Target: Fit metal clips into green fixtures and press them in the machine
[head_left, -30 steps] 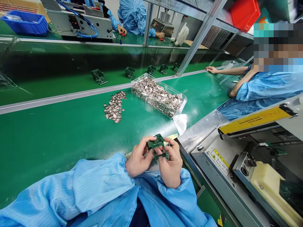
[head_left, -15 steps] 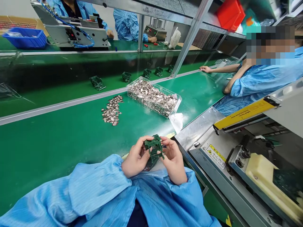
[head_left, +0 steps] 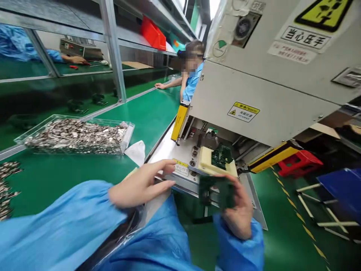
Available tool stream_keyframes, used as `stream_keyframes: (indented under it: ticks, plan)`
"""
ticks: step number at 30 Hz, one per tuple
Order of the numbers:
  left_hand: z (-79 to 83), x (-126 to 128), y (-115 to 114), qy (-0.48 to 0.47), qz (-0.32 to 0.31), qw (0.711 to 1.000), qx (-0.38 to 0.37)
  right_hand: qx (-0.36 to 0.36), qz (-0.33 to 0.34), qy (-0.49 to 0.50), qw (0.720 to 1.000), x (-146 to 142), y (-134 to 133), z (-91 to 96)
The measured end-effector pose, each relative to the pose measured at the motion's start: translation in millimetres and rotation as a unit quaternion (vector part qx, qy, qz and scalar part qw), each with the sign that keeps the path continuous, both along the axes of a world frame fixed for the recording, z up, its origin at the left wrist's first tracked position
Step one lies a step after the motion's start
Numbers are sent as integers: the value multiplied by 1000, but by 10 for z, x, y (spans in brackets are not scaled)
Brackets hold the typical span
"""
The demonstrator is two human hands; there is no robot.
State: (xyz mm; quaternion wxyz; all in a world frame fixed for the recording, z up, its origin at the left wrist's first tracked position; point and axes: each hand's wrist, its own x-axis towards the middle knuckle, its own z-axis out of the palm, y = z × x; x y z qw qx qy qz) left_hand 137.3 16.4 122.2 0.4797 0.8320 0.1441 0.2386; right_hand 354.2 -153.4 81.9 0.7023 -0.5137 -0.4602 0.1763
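Note:
My right hand (head_left: 238,210) grips a dark green plastic part (head_left: 216,191), blurred by motion, just in front of the grey press machine (head_left: 262,79). A cream fixture block (head_left: 208,162) on the machine bed carries another green part (head_left: 222,155). My left hand (head_left: 142,183) hovers over the edge of the green table (head_left: 56,180) with fingers stretched out and nothing in them. Both arms wear blue sleeves.
A clear tray (head_left: 75,135) full of small metal pieces sits at the left, with loose pieces (head_left: 7,180) beside it. A co-worker in blue (head_left: 191,75) leans on the table farther along. A red stool (head_left: 297,162) and blue object (head_left: 342,186) stand on the floor at right.
My view has swung right toward the press. The left hand has let go of the green part; the right hand has carried it toward the machine.

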Motion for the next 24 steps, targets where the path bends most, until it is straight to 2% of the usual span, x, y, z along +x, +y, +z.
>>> stream_keyframes:
  ticks: [1,2,3,4,5,7,10,12,14,18,21,24]
  plan:
    - [36,308,33,-23,-15,999,44,42,-119,29,992,161,-104,-18]
    - [58,611,51,-39,-28,995,83,75,-218,56,971,305,-186,-34]
    - [70,898,59,-48,-31,992,110,96,-289,80,949,427,-248,-45]
    - [75,1158,60,-48,-30,991,121,102,-331,98,933,527,-290,-48]
    - [75,1386,55,-38,-28,992,120,94,-348,105,927,606,-316,-42]
    - [71,1722,42,-8,-25,996,88,64,-344,84,933,715,-319,-6]
    - [74,1910,39,3,-13,1000,10,30,-314,0,949,826,-195,98]
    - [96,1833,62,-28,12,999,-25,-15,-272,-68,960,908,-36,183]
    - [133,1614,106,-64,36,997,-29,-74,-216,-134,964,1003,143,262]
    - [125,871,209,-51,34,998,-25,-191,-111,-258,940,1165,369,378]
    - [-68,264,243,25,55,997,-52,-237,-57,-297,923,1202,389,452]
    - [-358,-126,243,93,68,990,-76,-256,-43,-320,911,1175,386,511]
